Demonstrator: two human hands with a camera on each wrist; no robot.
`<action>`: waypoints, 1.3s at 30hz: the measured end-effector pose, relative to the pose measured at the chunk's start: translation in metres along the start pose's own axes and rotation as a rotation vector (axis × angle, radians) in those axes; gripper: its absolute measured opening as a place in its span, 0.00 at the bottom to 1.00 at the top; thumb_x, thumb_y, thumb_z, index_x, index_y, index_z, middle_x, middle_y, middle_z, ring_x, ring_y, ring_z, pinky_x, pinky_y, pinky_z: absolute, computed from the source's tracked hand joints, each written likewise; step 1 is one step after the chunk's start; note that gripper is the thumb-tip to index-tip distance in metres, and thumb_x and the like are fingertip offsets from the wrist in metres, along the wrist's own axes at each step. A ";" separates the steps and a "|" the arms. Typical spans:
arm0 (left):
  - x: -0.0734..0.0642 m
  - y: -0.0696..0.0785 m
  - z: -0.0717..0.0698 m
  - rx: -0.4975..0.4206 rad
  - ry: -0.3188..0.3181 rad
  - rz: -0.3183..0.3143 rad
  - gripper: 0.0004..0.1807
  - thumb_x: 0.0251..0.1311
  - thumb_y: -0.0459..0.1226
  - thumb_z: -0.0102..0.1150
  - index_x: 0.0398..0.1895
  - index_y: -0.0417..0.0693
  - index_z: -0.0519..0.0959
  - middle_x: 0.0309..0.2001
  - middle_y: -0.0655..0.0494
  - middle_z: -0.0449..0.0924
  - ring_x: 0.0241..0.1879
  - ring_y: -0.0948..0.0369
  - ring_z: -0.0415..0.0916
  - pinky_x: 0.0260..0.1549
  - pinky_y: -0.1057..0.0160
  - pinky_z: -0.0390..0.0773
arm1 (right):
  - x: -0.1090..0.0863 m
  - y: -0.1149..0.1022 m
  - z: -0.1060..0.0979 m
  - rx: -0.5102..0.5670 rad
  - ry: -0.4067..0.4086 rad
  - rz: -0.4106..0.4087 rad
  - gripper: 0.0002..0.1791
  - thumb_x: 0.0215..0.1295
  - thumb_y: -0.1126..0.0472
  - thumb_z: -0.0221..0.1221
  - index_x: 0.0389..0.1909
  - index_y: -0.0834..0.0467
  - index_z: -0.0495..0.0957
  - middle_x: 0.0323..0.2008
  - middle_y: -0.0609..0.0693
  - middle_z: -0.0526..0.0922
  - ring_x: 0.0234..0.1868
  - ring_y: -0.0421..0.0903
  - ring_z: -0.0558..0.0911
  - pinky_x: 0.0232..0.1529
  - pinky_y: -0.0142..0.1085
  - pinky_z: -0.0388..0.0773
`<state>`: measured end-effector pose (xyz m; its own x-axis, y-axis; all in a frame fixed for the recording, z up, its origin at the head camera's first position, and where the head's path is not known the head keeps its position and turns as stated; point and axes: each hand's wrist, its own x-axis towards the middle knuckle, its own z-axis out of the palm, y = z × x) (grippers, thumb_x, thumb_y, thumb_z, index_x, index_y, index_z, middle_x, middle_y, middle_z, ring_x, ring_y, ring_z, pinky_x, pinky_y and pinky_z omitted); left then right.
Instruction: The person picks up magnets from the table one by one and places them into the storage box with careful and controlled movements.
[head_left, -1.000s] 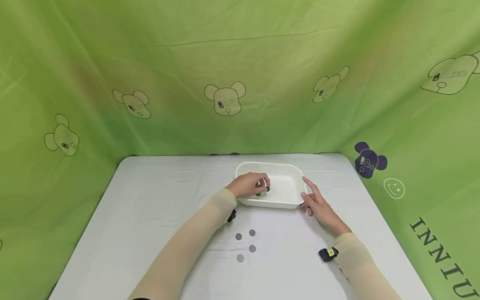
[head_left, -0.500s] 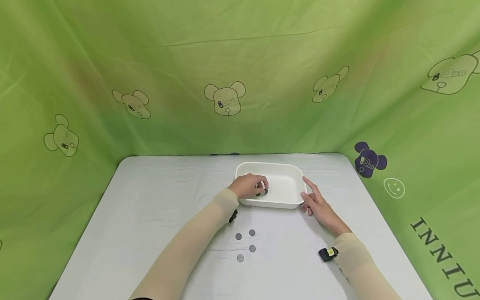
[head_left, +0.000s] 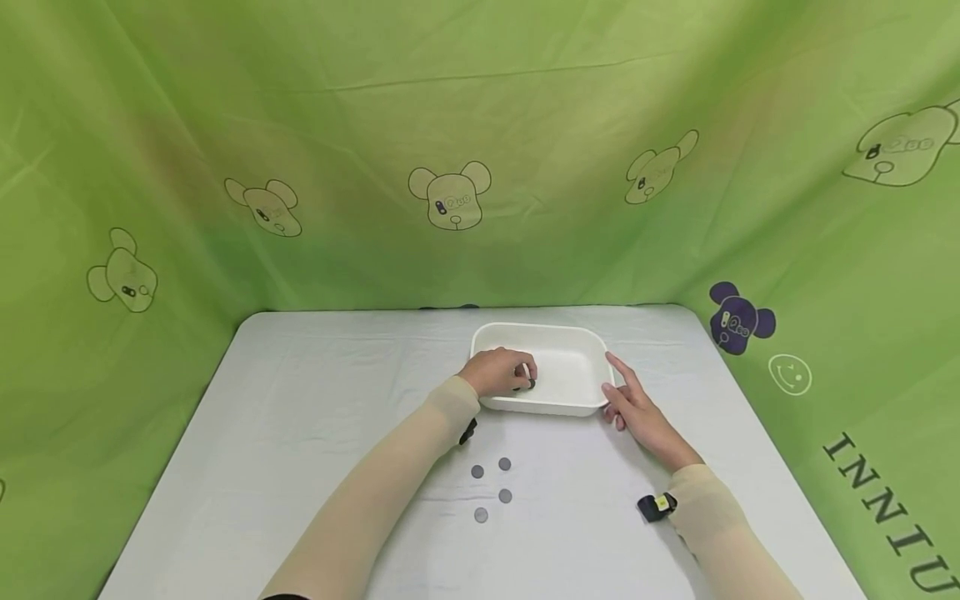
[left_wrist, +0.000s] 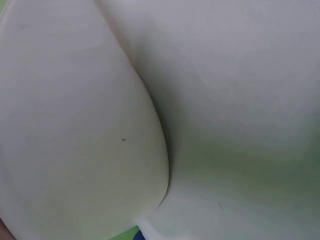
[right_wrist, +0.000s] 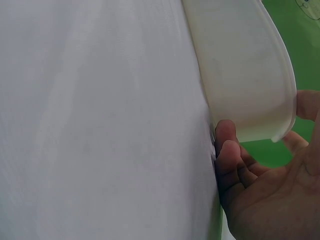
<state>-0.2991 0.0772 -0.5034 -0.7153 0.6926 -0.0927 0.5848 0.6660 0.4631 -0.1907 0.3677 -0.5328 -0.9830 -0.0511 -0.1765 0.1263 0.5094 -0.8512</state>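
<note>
A white rectangular tray [head_left: 573,377] stands toward the back of the table, right of centre. My left hand [head_left: 495,371] reaches over its left side, thumb and index finger pinching a small dark round piece, like a coin [head_left: 532,384], low inside the tray. Part of the palm side is hidden, so I cannot tell whether it keeps more coins. My right hand [head_left: 637,417] holds the tray at its right end, thumb and index finger on the rim, other fingers curled low against the outer wall [right_wrist: 245,65]. Mostly tray wall [left_wrist: 85,120] fills the left wrist view.
Several flat grey coins [head_left: 505,496] lie apart from one another on the white tablecloth [head_left: 300,433], in front of the tray. A green printed curtain [head_left: 450,100] encloses the table at the back and sides.
My left hand has lowered slightly inside the tray, bringing the pinched coin down with it; over the last half second it barely moves. The right hand, tray and coins on the cloth stay put.
</note>
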 end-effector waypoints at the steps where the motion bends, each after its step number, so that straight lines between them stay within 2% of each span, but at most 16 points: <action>1: 0.000 0.000 0.000 -0.002 0.001 0.001 0.03 0.74 0.44 0.68 0.47 0.64 0.86 0.37 0.72 0.86 0.38 0.70 0.79 0.43 0.62 0.75 | 0.000 0.000 0.000 0.001 0.000 0.000 0.40 0.88 0.42 0.46 0.89 0.39 0.37 0.38 0.56 0.78 0.33 0.46 0.77 0.34 0.34 0.76; 17: 0.000 0.002 0.001 0.045 0.001 -0.002 0.04 0.74 0.44 0.68 0.47 0.63 0.87 0.41 0.71 0.88 0.42 0.71 0.80 0.46 0.63 0.77 | -0.001 0.001 0.001 0.003 0.005 0.005 0.40 0.87 0.41 0.46 0.89 0.37 0.37 0.39 0.57 0.78 0.33 0.46 0.76 0.34 0.35 0.76; 30: -0.002 0.002 0.001 0.051 -0.008 0.007 0.06 0.75 0.46 0.67 0.49 0.65 0.89 0.39 0.74 0.85 0.40 0.71 0.78 0.48 0.63 0.76 | 0.000 0.001 0.001 -0.003 0.004 -0.004 0.40 0.87 0.41 0.46 0.89 0.38 0.37 0.39 0.57 0.78 0.32 0.46 0.77 0.34 0.35 0.75; 39: 0.000 0.001 0.002 0.044 -0.015 0.009 0.07 0.75 0.45 0.67 0.51 0.65 0.88 0.42 0.73 0.88 0.42 0.72 0.81 0.48 0.63 0.77 | -0.001 0.000 0.001 -0.006 0.001 0.005 0.40 0.87 0.40 0.46 0.89 0.38 0.37 0.39 0.57 0.78 0.33 0.47 0.77 0.35 0.36 0.75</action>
<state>-0.2977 0.0782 -0.5044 -0.7043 0.7025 -0.1023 0.6078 0.6712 0.4244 -0.1897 0.3670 -0.5336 -0.9825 -0.0476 -0.1801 0.1304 0.5146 -0.8475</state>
